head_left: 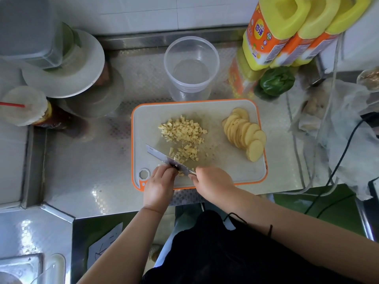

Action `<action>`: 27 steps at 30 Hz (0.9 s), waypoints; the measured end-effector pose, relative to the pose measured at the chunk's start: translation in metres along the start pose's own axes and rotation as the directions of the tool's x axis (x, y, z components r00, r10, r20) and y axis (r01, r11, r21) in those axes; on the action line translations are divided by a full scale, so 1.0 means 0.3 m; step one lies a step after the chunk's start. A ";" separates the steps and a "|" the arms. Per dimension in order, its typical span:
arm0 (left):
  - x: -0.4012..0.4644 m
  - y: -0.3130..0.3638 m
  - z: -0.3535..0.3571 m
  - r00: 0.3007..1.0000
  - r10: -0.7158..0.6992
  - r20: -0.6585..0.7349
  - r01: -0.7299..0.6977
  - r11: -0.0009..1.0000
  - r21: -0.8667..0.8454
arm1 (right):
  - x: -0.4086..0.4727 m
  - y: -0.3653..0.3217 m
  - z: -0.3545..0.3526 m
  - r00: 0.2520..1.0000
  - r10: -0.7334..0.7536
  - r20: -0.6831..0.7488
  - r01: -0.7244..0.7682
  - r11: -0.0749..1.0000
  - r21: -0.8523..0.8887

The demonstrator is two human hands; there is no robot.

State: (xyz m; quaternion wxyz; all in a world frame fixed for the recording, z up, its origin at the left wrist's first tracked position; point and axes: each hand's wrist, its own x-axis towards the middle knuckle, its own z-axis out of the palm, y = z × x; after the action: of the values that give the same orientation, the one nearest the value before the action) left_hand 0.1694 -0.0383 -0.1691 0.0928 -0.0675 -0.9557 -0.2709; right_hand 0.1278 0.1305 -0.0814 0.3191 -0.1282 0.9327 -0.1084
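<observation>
Right hand grips knife; left hand pinches potato strips at near edge of board.

Hidden grips, cropped bottles
The handle of the knife is buried inside the right hand. The left hand covers whatever its fingertips press. The yellow bottles run off the top edge.

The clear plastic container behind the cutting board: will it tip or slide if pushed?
The container is probably light: it looks empty and thin-walled. It likely slides on the smooth steel counter. Being tall, a push near the rim might tip it.
</observation>
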 end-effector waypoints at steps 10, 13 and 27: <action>-0.003 -0.017 0.010 1.000 -0.016 0.016 0.016 1.000 -0.021 | 0.019 -0.015 0.044 1.000 0.012 -0.023 -0.011 0.999 0.035; -0.005 -0.023 0.019 1.000 -0.008 0.010 0.008 1.000 -0.016 | 0.027 -0.018 0.061 1.000 0.025 -0.013 -0.025 0.999 0.038; 0.008 -0.023 -0.002 0.997 0.012 0.071 -0.010 1.000 -0.023 | 0.076 0.010 0.006 0.990 0.139 0.011 -0.139 0.973 0.184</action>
State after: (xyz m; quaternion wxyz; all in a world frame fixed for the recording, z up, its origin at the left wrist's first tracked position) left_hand 0.1659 -0.0443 -0.1716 0.0594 -0.0834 -0.9549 -0.2786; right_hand 0.1111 0.1260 -0.0966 0.3353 -0.0323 0.9257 -0.1719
